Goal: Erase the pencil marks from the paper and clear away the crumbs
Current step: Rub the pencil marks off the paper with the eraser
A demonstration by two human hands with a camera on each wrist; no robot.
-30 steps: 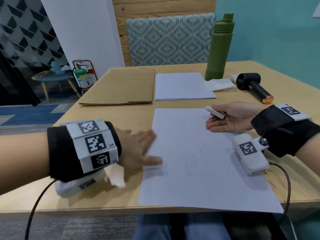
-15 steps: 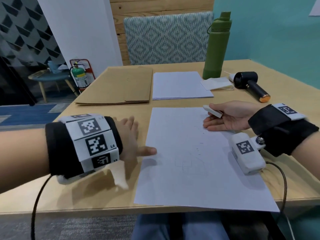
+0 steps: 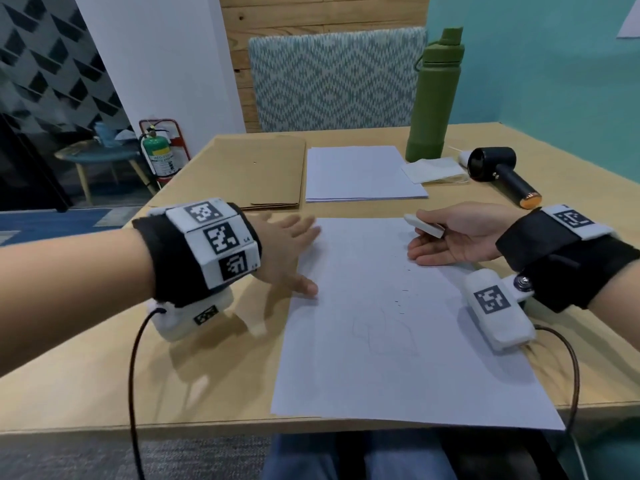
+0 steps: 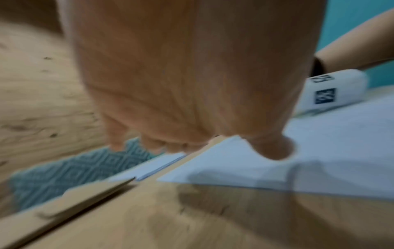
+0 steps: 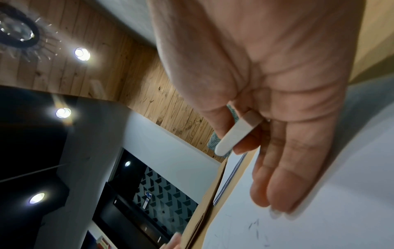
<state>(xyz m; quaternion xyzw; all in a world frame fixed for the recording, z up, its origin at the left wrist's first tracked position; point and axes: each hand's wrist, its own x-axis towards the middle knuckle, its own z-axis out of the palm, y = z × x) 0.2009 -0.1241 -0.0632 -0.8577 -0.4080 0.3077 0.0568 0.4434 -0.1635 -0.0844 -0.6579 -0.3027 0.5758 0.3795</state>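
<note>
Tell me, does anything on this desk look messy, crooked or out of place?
Mostly tidy. The paper lies skewed, its near right corner poking past the table edge. Dark crumbs dot it beside a faint, half-erased sketch. The right hand holds the eraser.

Left hand (image 3: 284, 251) smeared by motion in the head view, fingers running together; equally soft in the left wrist view (image 4: 192, 80), fingertips melting into one another. Envelope (image 4: 70, 200) there blurred too, and cut by the left edge. Faint pencil marks (image 3: 384, 332) on the paper (image 3: 398, 382) too pale to make out as any shape; dark specks (image 3: 401, 299) too small to tell as crumbs or marks. Eraser (image 5: 232, 134) partly hidden between thumb and fingers of the right hand (image 5: 277, 104). Both forearms cut off at the frame edges. Tabletop (image 3: 104, 368) cropped along the bottom.
</note>
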